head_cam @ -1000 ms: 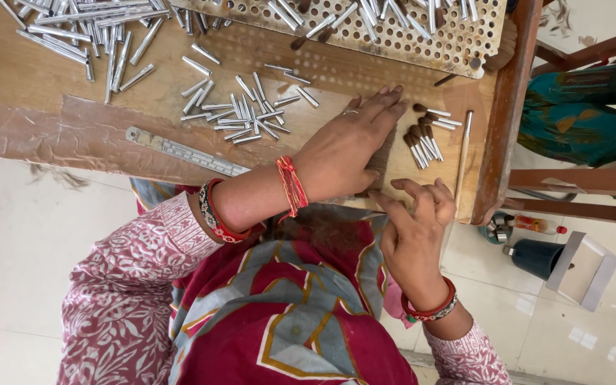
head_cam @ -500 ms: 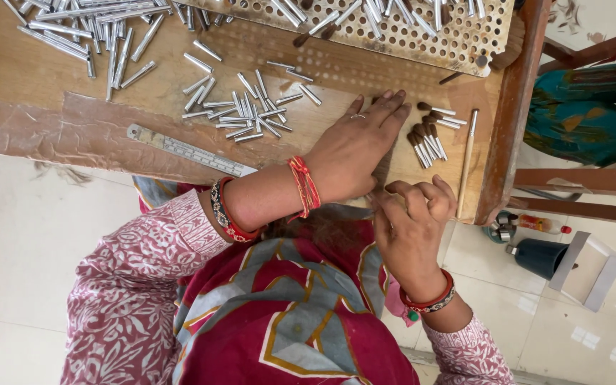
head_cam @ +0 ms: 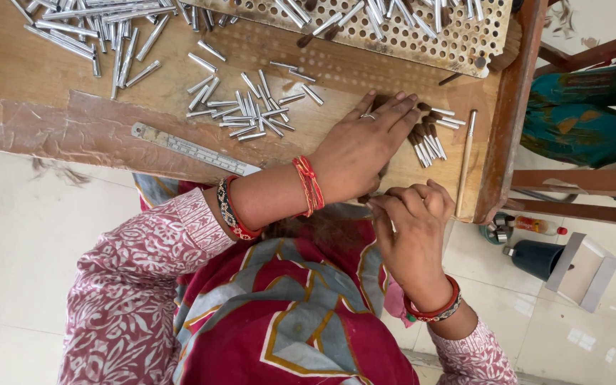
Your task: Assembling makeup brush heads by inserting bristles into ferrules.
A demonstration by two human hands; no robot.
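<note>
**A:** So how far along was the brush work?

**B:** Early, I'd say. Only a small bunch of dark-tufted tubes [head_cam: 425, 139] lay finished near the table's right end, just past the left hand [head_cam: 361, 146]. A loose scatter of bare metal tubes [head_cam: 251, 114] sat mid-table and a bigger heap [head_cam: 87, 28] was at the far left, all unfilled.

**A:** And the hands?

**B:** The left lay flat on the wooden table [head_cam: 23, 78], fingers pressed together and tips beside the tufted bunch. The right hand [head_cam: 411, 221] was curled at the near edge, fingertips pinched together, but I couldn't tell on what. A perforated tray [head_cam: 458, 50] held a few more tubes, with a steel ruler [head_cam: 194, 150] and a thin stick [head_cam: 465, 160] lying by.
</note>
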